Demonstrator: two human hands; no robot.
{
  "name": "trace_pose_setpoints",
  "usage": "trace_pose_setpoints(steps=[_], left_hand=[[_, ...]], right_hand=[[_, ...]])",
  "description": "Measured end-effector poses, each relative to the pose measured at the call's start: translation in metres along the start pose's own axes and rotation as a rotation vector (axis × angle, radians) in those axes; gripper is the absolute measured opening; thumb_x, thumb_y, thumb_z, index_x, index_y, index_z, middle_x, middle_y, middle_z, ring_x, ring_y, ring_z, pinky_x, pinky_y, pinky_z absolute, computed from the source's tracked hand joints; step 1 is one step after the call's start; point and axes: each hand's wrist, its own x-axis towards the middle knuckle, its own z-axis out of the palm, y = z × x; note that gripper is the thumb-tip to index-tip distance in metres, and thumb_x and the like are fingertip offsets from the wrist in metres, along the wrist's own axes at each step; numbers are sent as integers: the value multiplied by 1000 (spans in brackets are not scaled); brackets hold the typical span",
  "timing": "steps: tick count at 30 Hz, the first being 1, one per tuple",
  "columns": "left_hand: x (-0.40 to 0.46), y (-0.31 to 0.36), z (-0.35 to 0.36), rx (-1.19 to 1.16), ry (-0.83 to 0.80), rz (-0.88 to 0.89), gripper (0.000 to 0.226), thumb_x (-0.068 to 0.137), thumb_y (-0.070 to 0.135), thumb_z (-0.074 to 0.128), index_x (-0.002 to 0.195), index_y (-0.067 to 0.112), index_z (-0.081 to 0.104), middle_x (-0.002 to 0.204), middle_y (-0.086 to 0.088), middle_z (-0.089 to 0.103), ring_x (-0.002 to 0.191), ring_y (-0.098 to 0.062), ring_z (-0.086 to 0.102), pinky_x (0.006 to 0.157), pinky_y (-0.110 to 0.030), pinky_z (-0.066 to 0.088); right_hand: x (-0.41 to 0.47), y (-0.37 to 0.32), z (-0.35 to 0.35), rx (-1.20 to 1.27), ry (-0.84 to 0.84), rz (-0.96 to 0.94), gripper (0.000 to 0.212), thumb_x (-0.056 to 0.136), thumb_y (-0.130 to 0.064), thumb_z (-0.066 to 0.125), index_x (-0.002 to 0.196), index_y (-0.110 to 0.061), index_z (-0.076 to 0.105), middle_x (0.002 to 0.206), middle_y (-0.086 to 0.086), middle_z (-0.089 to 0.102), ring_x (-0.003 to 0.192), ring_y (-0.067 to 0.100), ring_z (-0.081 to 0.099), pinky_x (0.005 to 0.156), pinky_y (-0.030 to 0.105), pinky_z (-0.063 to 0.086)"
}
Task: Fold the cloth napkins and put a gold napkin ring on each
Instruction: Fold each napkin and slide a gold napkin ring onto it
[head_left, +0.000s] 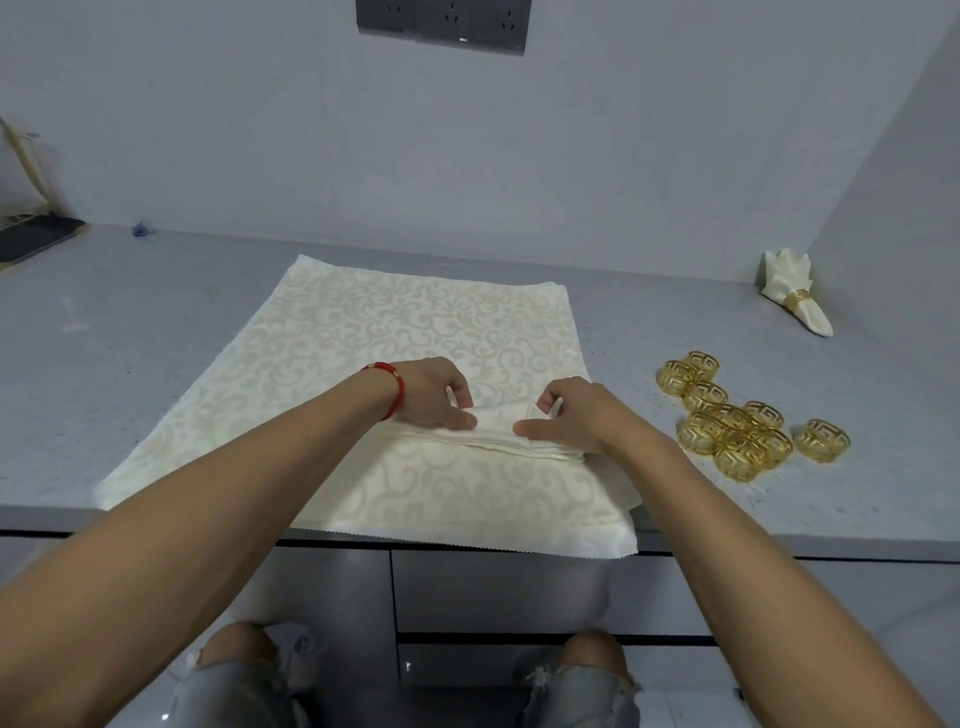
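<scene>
Where the two hands meet, a cream napkin (493, 431) lies folded into a narrow layered strip across the near middle of a stack of flat damask napkins (363, 338), which is spread on the grey counter (156, 312) and overhangs its near edge. The strip's left part is pinched by the left hand (436, 395), thumb on top and fingers curled behind. Its right part is held by the right hand (576, 415), thumb pressed flat, a raised corner nipped by the forefinger. A red bracelet (392, 387) is worn on the left wrist. To the right, well apart, a cluster of gold napkin rings (737, 415) is seen. At the far right corner one finished napkin (795, 291) is laid, ringed in gold. On the far wall a dark socket panel (441, 23) is mounted.
</scene>
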Motion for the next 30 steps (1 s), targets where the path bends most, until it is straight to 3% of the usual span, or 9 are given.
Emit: trace_pose_setpoints(steps=[3, 6, 9, 13, 16, 18, 20, 24, 30], left_hand=[[1, 4, 6, 73, 7, -31, 29, 89, 43, 72, 110, 24, 66, 105, 7, 66, 96, -14, 63, 84, -28, 49], [-4, 9, 8, 95, 19, -36, 24, 89, 40, 67, 105, 23, 68, 102, 9, 69, 96, -13, 66, 87, -31, 54], [-5, 9, 5, 66, -17, -44, 29, 88, 41, 64, 100, 16, 72, 94, 10, 72, 85, -13, 67, 84, -34, 57], [-5, -5, 1, -136, -72, -70, 28, 89, 36, 65, 77, 11, 62, 74, -2, 52, 63, -21, 44, 61, -35, 38], [-5, -14, 1, -623, -31, -130, 22, 96, 16, 67, 77, 8, 61, 68, -4, 59, 58, -16, 54, 59, -27, 46], [-6, -20, 2, -956, -28, -183, 11, 96, 11, 66, 99, 1, 70, 86, -9, 72, 72, -19, 69, 68, -31, 58], [-7, -27, 4, -1268, 12, -200, 26, 96, 12, 66, 119, -1, 67, 98, -13, 71, 76, -23, 71, 67, -34, 60], [-13, -30, 6, -1682, 158, -121, 20, 101, 15, 58, 116, 4, 66, 82, -6, 68, 65, -18, 68, 61, -31, 57], [-21, -29, 7, -1992, 234, 96, 28, 101, 13, 53, 126, 8, 63, 90, -5, 71, 88, -20, 69, 95, -42, 53]], right_hand=[[-1, 12, -13, 125, 264, 34, 46, 85, -65, 70, 99, -22, 70, 101, -6, 69, 85, 12, 65, 66, 29, 48], [10, 46, -34, -287, 619, 262, 35, 100, -39, 57, 120, -11, 65, 123, 12, 62, 108, 30, 59, 85, 40, 48], [19, 75, -43, -623, 462, 479, 35, 94, -15, 59, 129, -12, 63, 138, 13, 46, 129, 33, 42, 103, 46, 37], [28, 88, -40, -776, 517, 293, 30, 88, -6, 60, 113, -17, 73, 126, 7, 49, 118, 31, 40, 95, 44, 35], [28, 71, -30, -414, 637, 113, 18, 100, -15, 57, 104, -10, 73, 135, 13, 51, 125, 36, 42, 99, 47, 36], [23, 50, -21, -48, 633, 50, 22, 105, -22, 51, 94, -8, 64, 113, 14, 62, 110, 37, 56, 87, 42, 44], [13, 25, -17, 323, 569, 58, 22, 103, -29, 56, 93, -10, 61, 94, 3, 66, 92, 28, 65, 76, 39, 51], [-25, -21, 5, 1017, 338, 40, 22, 92, -16, 75, 111, -13, 63, 111, 11, 71, 92, 26, 75, 81, 41, 64], [-65, -57, 59, 1101, 167, -65, 47, 79, -15, 88, 117, -26, 64, 117, 3, 70, 102, 18, 73, 94, 39, 60]])
